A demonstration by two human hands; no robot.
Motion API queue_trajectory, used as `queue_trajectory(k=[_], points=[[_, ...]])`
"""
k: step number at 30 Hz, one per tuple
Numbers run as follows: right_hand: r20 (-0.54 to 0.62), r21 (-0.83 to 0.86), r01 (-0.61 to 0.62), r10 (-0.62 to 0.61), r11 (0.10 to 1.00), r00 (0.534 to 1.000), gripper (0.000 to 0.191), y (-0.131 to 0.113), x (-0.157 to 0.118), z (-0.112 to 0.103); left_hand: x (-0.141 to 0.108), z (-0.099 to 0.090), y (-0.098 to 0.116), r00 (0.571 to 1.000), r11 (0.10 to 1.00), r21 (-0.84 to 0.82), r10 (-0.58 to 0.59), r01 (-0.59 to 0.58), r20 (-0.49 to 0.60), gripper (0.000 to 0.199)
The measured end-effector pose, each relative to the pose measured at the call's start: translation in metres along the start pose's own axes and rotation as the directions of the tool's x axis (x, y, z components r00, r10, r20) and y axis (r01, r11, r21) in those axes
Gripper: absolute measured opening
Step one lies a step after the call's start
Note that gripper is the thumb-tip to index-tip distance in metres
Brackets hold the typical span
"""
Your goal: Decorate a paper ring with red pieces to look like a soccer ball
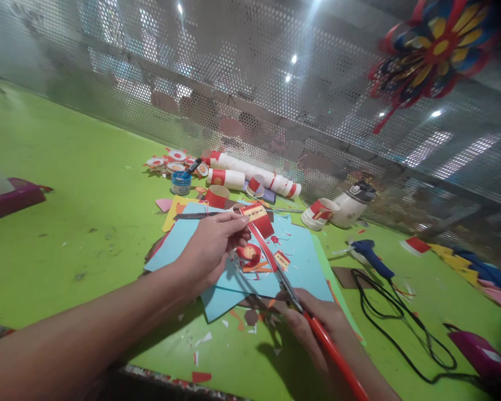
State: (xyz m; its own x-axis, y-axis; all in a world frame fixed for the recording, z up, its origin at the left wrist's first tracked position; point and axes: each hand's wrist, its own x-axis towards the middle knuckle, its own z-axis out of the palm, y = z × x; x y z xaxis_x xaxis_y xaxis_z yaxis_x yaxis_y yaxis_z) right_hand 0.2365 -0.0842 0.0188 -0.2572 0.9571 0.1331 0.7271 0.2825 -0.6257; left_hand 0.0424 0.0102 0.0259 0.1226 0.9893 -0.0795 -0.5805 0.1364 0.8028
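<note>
Between thumb and fingers, my left hand (pixel 217 239) pinches a red paper piece with a cream printed band (pixel 262 220), held above the blue sheets. My right hand (pixel 313 323) grips red-handled scissors (pixel 323 334), whose blades point up and left to the paper's lower edge. A thin red strip hangs along the blades; whether they are parted there I cannot make out. Beneath, on the light blue paper sheets (pixel 307 262), lie a red cut-out with a gold round pattern (pixel 249 253), a small printed piece (pixel 281 260) and thin scraps.
Paper cups joined into a tube (pixel 250 170), a blue jar (pixel 181 182) and a red-banded cup (pixel 318 214) stand behind the sheets. A blue glue gun (pixel 371 257) with a looped black cable lies right. A perforated metal screen (pixel 242 94) backs the green table (pixel 87 250).
</note>
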Motion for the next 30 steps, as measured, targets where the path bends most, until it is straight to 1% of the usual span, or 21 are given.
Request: queue_trajectory(k=[5, 10, 17, 21, 26, 30], points=[[-0.015, 0.043, -0.005, 0.006, 0.999, 1.0, 0.04, 0.004, 0.002, -0.001, 0.001, 0.001, 0.002, 1.0, 1.0, 0.01, 0.018, -0.018, 0.003, 0.01], [-0.01, 0.09, -0.019, 0.02, 0.996, 1.0, 0.043, 0.007, 0.003, 0.001, -0.002, 0.001, 0.003, 1.0, 1.0, 0.013, 0.001, -0.001, 0.023, 0.014], [0.002, -0.002, 0.025, -0.025, 1.0, 1.0, 0.043, 0.001, 0.002, -0.003, -0.001, 0.001, 0.001, 1.0, 0.999, 0.036, 0.018, -0.019, 0.016, 0.015], [0.025, 0.003, 0.025, -0.025, 1.0, 0.999, 0.043, -0.002, 0.002, -0.005, 0.001, -0.001, 0.0, 0.999, 0.998, 0.065, 0.013, -0.015, 0.034, 0.015], [-0.045, -0.023, 0.028, -0.029, 0.999, 0.999, 0.04, 0.005, 0.005, -0.001, 0.001, -0.001, 0.0, 0.993, 0.995, 0.103, -0.001, -0.011, 0.114, 0.018], [-0.082, -0.051, 0.016, -0.02, 0.999, 0.996, 0.04, 0.01, 0.007, 0.004, -0.002, 0.002, 0.0, 0.991, 0.988, 0.147, 0.036, -0.054, 0.128, 0.013]])
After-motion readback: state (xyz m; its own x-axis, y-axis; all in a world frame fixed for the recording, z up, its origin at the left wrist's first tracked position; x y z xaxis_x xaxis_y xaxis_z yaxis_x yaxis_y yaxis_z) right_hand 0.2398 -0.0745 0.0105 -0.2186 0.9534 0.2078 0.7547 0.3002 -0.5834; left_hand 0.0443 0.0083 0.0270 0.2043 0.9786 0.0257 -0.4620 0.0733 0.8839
